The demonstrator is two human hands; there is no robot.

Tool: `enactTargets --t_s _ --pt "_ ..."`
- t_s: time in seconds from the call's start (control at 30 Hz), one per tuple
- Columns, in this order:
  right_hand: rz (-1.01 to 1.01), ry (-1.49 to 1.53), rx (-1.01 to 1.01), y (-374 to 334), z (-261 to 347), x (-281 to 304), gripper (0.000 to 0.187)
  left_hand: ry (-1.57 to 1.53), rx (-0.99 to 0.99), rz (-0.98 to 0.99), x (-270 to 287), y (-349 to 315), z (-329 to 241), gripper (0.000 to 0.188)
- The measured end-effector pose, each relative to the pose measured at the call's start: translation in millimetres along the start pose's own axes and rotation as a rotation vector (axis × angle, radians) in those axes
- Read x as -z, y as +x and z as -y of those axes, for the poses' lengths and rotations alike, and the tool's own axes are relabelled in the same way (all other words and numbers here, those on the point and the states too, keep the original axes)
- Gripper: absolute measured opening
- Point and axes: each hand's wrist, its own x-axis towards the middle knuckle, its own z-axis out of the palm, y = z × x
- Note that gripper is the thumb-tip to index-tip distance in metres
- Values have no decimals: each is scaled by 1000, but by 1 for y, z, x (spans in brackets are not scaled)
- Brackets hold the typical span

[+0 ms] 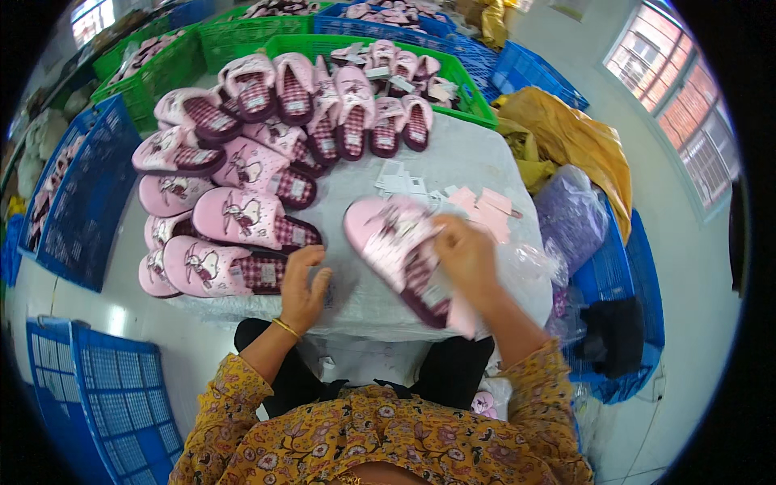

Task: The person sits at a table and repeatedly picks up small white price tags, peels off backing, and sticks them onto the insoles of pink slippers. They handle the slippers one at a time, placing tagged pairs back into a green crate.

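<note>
A pink slipper [390, 241] with a printed cartoon animal and a maroon checked lining is tilted above the table, its toe toward the far left. My right hand [466, 257] is closed on its opening edge, somewhat blurred. A pale pink card [461, 314] shows just below that hand; whether it is attached to the slipper I cannot tell. My left hand [304, 293] rests near the table's front edge with thumb and fingers apart, holding nothing. It is beside the heel of the closest slipper [212, 268] in the piled group on the left.
Pink slippers [352, 109] line the far side of the wrapped table [453, 149]. White tags [400, 182] and pink cards [487, 214] lie to the right. Beyond stands a green crate [477, 109] of slippers. Blue crates [85, 194] flank the table, with a purple bag [572, 222] at right.
</note>
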Motion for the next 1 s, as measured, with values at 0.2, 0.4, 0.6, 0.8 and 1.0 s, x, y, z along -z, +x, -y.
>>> enactTargets --t_s 0.2,0.4,0.6,0.8,1.0 --pt "-409 -12 249 277 16 76 35 56 2 57 -5 -7 1 29" --pt "-66 120 342 319 20 -15 60 114 44 87 -6 -7 1 29" --pt "150 210 220 269 -6 -172 85 109 4 93 -10 -2 -1 28" --pt "-143 -28 116 283 22 -231 71 88 55 88 -6 -2 -5 27" --pt "-399 -62 299 282 17 -228 24 109 73 104 -4 -6 -3 29"
